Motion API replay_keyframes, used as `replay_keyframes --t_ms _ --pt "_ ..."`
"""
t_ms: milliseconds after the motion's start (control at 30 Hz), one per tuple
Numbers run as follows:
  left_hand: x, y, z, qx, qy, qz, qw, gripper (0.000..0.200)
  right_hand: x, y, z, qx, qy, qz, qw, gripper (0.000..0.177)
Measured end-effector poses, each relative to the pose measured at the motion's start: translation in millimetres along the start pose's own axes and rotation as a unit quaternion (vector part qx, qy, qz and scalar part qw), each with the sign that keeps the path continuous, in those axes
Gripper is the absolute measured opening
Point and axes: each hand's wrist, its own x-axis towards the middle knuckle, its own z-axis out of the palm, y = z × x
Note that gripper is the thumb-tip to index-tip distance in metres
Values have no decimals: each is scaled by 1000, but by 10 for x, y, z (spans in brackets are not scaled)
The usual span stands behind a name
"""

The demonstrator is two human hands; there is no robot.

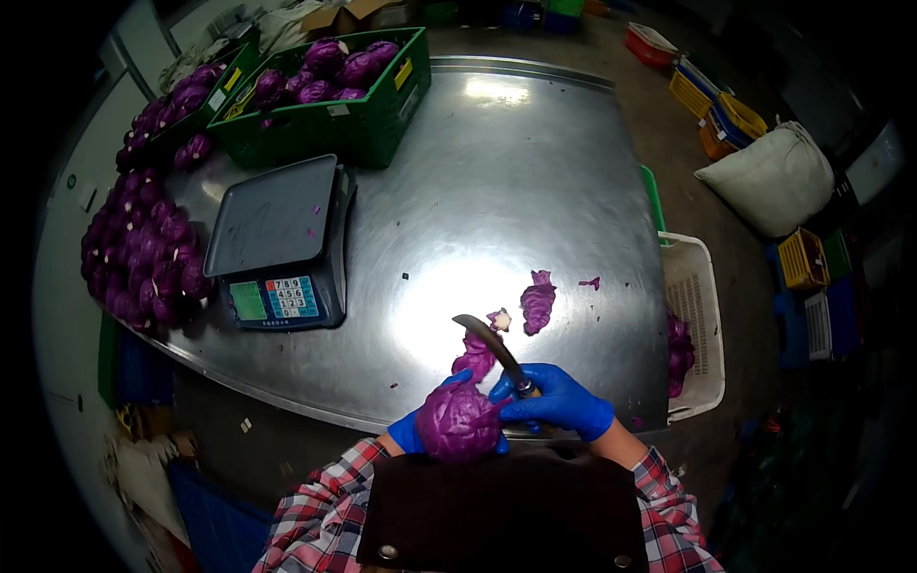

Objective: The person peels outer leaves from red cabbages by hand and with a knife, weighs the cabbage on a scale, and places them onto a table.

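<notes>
My left hand (413, 430), in a blue glove, holds a purple cabbage head (458, 422) at the near edge of the steel table (516, 181). My right hand (557, 401), also gloved in blue, grips a curved knife (489, 346) whose blade points away from me over the table. A loose purple leaf (475, 356) hangs just beyond the cabbage under the blade. More cut leaves (538, 301) and a small stem piece (500, 320) lie on the table past the knife tip.
A digital scale (280, 244) stands at the table's left. Behind it sits a green crate (325, 105) of purple cabbages, with several more heaped along the left edge (143, 248). A white basket (693, 325) holding leaf scraps stands at the right, a white sack (774, 177) beyond.
</notes>
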Motion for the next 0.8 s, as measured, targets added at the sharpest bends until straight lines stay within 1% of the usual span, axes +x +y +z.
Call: replay_keyframes --t_ms 67,133,200,267,333,367,433,467,500,533,567,600,667,700,733,800 --pt "39 -26 17 -128 -7 10 992 58 -65 -26 -20 40 -7 -61 997 31" --pt "55 -44 28 -175 -14 9 984 59 -64 -27 -39 11 -11 -74 997 30" --pt "61 -50 41 -176 -13 14 984 61 -62 13 -35 -44 2 -208 977 29" --pt "53 -61 47 -156 -4 20 988 62 -103 -39 -40 -51 -4 -198 979 28" --pt "43 -81 60 -137 13 31 990 63 -139 -57 -58 -78 7 -237 968 27" --pt "42 -93 56 -124 28 38 991 64 -190 -90 -90 -80 4 -236 968 27" --pt "28 -157 39 -94 79 52 991 66 -350 -197 -217 -33 94 -237 966 28" --pt "39 -250 -8 -94 79 53 991 66 -417 -224 -291 -8 140 -236 961 29" --pt "47 -409 -89 -397 -27 72 915 63 -460 -213 -400 15 188 -235 953 30" --pt "30 -451 -119 -656 -131 82 739 61 -463 -270 -454 38 237 -235 942 31" --pt "-22 -493 -121 -699 -58 64 710 60 -487 -354 -475 -44 300 -126 944 33" --pt "-24 -520 -122 -697 -60 63 712 60 -410 -408 -394 -115 337 -135 925 42" --pt "5 -513 -162 -689 75 102 714 59 -190 -147 -286 -150 320 -108 929 54" --pt "0 -452 -164 -674 126 79 724 58 -42 7 -189 -175 274 -177 929 60" --pt "6 -479 -190 -672 125 79 725 58 84 104 -65 -198 225 -243 923 65" --pt "-5 -613 -270 -659 -23 116 743 56 211 78 170 -114 171 -176 963 72"
